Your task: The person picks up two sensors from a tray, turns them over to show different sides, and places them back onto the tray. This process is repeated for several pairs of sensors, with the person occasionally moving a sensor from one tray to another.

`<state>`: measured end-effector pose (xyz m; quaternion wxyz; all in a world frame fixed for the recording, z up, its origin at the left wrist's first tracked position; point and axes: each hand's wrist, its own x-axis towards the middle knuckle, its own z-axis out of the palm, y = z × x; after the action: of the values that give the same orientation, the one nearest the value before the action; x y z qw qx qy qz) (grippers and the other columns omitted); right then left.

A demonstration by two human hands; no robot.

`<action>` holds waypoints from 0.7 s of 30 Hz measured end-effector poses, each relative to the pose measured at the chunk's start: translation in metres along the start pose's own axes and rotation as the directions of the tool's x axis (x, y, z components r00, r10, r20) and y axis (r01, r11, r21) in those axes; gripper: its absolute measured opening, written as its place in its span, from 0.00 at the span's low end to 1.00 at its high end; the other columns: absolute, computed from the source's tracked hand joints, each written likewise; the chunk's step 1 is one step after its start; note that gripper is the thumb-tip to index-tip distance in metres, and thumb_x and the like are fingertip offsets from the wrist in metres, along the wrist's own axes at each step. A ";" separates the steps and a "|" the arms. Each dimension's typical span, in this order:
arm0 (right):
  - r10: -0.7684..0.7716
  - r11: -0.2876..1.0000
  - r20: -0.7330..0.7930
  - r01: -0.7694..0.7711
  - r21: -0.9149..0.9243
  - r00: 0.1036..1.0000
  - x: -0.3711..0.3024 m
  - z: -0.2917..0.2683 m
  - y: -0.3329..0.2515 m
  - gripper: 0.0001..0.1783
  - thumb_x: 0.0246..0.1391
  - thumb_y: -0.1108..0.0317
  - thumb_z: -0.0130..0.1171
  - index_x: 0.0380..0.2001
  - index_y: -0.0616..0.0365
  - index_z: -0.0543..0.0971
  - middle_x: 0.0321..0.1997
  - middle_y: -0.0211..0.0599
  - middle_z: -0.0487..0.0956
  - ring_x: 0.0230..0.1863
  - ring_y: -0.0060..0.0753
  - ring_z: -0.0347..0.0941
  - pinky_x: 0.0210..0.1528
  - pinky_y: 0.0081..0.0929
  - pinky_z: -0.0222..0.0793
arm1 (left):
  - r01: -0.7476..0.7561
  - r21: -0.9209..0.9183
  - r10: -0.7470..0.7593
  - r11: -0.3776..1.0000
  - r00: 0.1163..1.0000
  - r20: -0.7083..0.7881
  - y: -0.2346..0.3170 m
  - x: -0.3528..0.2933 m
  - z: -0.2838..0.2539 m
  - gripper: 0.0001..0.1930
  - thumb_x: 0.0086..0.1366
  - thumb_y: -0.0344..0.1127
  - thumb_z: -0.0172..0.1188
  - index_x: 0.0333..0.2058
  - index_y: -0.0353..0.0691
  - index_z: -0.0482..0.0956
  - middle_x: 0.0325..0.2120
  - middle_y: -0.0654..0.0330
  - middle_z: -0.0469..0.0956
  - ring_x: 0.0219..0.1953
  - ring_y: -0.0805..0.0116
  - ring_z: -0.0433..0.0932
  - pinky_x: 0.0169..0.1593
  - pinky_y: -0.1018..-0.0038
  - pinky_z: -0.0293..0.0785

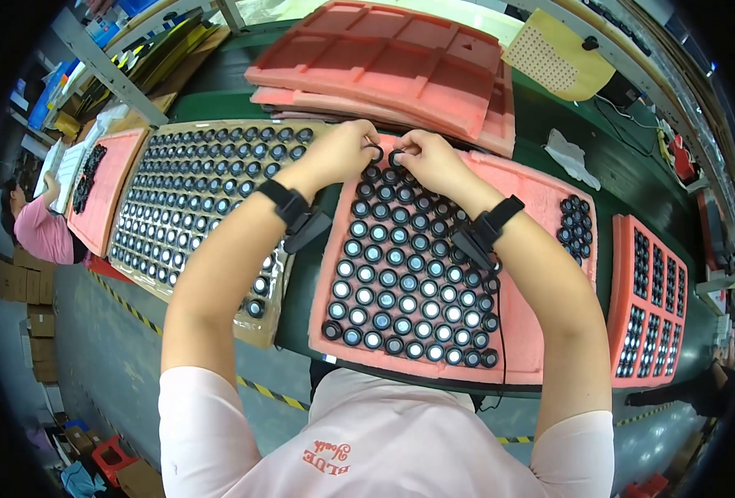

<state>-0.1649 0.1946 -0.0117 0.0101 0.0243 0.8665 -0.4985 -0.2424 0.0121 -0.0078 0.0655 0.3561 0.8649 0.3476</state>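
At the far edge of a pink foam tray [527, 333], my left hand [349, 151] is closed in a pinch on a round black part [377, 154]. Beside it, the thumb and fingers of my right hand [430, 159] grip another round black part [395, 158]. Many like parts, black rings with pale or silvery round centres, lie in close rows [391, 278] over the tray's left and middle. Several more are clustered [576, 228] at its right edge. Both wrists wear black straps with small black boxes, and a thin black cable hangs by the right one.
A tan tray [267, 329] of similar round parts lies to the left, with a pink tray [107, 199] beyond it. Stacked pink foam sheets [376, 62] sit behind. At right is a divided pink tray [621, 309] on the green belt [604, 149]. A person in pink [39, 224] is far left.
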 end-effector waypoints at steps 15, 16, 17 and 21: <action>-0.112 0.915 -0.058 0.080 -0.395 0.992 0.030 0.012 0.024 0.13 0.49 0.66 0.61 0.36 0.62 0.79 0.43 0.53 0.78 0.49 0.50 0.74 0.53 0.39 0.69 | -0.218 0.212 0.212 0.953 0.976 0.052 -0.026 0.028 0.014 0.07 0.53 0.25 0.59 0.32 0.32 0.81 0.34 0.46 0.79 0.40 0.51 0.78 0.46 0.63 0.74; -0.076 0.916 -0.029 0.058 -0.397 0.997 0.030 0.013 0.022 0.12 0.49 0.66 0.60 0.36 0.62 0.79 0.45 0.53 0.78 0.51 0.51 0.73 0.54 0.39 0.68 | -0.207 0.178 0.199 0.962 0.978 0.066 -0.026 0.027 0.013 0.07 0.53 0.24 0.59 0.33 0.32 0.81 0.34 0.46 0.79 0.39 0.50 0.78 0.46 0.64 0.74; -0.078 0.917 -0.029 0.060 -0.395 0.997 0.030 0.014 0.021 0.12 0.49 0.66 0.60 0.36 0.62 0.79 0.45 0.53 0.78 0.51 0.51 0.73 0.54 0.39 0.68 | -0.196 0.146 0.186 0.970 0.979 0.081 -0.026 0.026 0.012 0.08 0.53 0.24 0.58 0.33 0.32 0.81 0.34 0.46 0.79 0.39 0.50 0.78 0.46 0.64 0.74; -0.077 0.922 -0.074 0.043 -0.384 0.994 0.026 0.013 0.028 0.13 0.49 0.65 0.58 0.36 0.62 0.79 0.44 0.54 0.78 0.50 0.53 0.73 0.53 0.41 0.69 | -0.192 0.089 0.180 0.977 0.976 0.125 -0.015 0.028 0.013 0.09 0.54 0.23 0.58 0.35 0.31 0.81 0.34 0.46 0.80 0.38 0.51 0.79 0.45 0.65 0.74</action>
<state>-0.1890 0.1981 -0.0438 -0.0385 0.0170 0.9470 -0.3186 -0.2668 0.0299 -0.0233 0.0649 0.4581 0.8388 0.2870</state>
